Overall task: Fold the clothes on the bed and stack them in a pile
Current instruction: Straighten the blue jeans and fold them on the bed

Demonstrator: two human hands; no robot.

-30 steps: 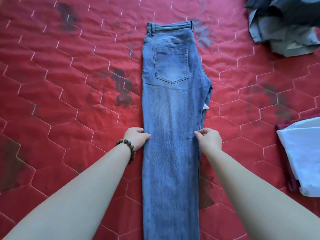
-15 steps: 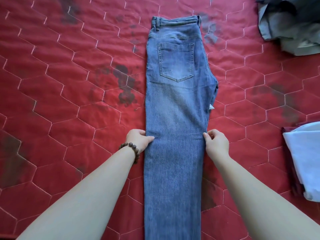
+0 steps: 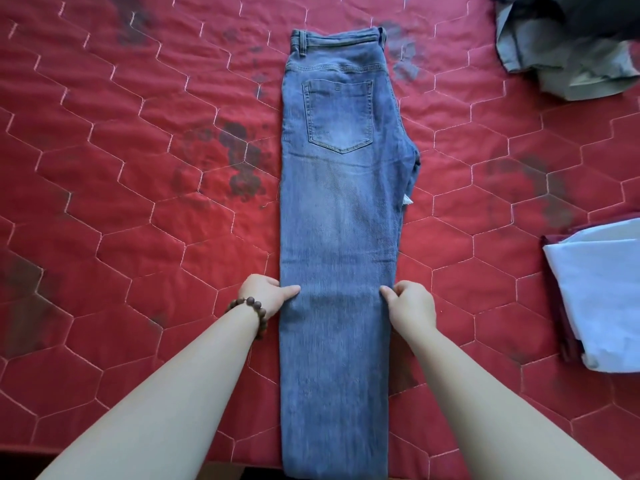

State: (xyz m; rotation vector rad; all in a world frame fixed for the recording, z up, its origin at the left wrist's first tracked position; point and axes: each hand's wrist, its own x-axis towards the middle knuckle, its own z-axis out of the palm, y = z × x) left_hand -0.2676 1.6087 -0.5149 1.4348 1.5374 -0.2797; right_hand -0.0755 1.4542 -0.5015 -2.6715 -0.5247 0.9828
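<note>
Across the bed [image 3: 104, 209] spreads a red quilted cover stitched in pale hexagons, with dark blotches here and there. Down its middle lie the jeans [image 3: 339, 216], folded lengthwise, one leg over the other, waistband at the far end and a back pocket facing up; the legs run toward the near edge of the bed. At the far right corner sits a crumpled grey garment [image 3: 568, 53], well apart from the jeans. At the right edge, a light blue folded cloth [image 3: 599, 292] rests on top of a maroon one [image 3: 554, 289], forming a small pile.

Both bare forearms reach in from the near side. The left hand [image 3: 266, 294] is at the left edge of the jeans around knee height, its grip pinching the denim: thumb laid on top, fingers curled under the edge. A string of brown beads [image 3: 254, 311] circles that wrist. The right hand [image 3: 410, 303] mirrors it at the right edge, its grip pinching the fabric between thumb and curled fingers.
</note>
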